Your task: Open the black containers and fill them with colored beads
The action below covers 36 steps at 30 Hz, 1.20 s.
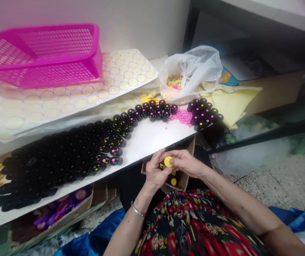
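Observation:
My left hand [156, 170] and my right hand [186, 163] meet just below the front edge of a white board [147, 140]. Together they pinch a small black tube with a yellow cap [168, 161] between the fingertips. Both hands are closed on it. Under the hands sits a small cardboard box [184, 179] with more yellow caps inside. On the board lies a long band of several small black tubes [69, 156], some showing coloured beads in their open tops.
A pink plastic basket [44, 53] rests on a sheet of round stickers [110, 83] at the back left. A clear plastic bag of coloured beads [187, 73] and loose pink beads [183, 115] lie at the right. Yellow paper [231, 99] lies beyond. Cardboard boxes sit under the board.

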Each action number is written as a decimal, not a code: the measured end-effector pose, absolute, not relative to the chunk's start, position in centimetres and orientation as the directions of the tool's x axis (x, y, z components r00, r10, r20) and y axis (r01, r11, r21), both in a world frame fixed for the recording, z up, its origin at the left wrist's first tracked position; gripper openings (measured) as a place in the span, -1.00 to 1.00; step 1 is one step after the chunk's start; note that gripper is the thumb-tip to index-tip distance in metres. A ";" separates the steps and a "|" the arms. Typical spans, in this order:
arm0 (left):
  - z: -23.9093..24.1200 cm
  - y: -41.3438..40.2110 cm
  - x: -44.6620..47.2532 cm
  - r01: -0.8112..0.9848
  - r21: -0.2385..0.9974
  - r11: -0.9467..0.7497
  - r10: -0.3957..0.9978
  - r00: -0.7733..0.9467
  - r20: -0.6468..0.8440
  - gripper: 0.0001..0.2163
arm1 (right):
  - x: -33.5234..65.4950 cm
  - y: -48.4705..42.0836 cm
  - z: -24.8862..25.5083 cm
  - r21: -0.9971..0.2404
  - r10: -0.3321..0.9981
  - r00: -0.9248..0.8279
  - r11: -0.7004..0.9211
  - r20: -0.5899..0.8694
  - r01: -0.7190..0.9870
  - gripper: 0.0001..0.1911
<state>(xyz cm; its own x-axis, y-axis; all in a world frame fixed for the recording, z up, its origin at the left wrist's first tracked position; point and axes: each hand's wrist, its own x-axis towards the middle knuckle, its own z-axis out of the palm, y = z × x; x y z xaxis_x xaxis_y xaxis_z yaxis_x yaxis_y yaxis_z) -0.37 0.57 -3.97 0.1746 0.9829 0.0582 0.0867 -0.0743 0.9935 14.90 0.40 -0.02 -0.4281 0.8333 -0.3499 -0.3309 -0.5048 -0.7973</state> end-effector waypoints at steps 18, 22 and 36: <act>-3.8 0.9 0.1 0.255 0.943 -0.213 0.968 0.184 0.169 -0.44 | 13.9 1.1 0.4 -0.869 0.904 -0.256 -0.408 -0.342 -0.280 -0.72; -4.0 0.7 0.2 0.130 0.987 -0.096 0.987 0.143 0.077 -0.43 | 14.6 0.7 0.3 -0.835 0.863 -0.348 -0.469 -0.366 -0.286 -0.57; -1.9 0.7 0.6 0.258 0.964 -0.059 0.983 0.182 0.011 -0.33 | 15.8 0.4 -1.6 -0.538 0.731 -0.566 -0.673 -0.381 -0.508 -0.46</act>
<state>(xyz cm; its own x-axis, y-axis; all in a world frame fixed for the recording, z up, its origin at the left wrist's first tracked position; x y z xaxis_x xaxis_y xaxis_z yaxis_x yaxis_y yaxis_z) 0.64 0.69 -1.92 0.1819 0.9833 0.0112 0.2581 -0.0587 0.9643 15.81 0.38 -1.60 -0.5656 0.7314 -0.3811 -0.5078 -0.6730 -0.5379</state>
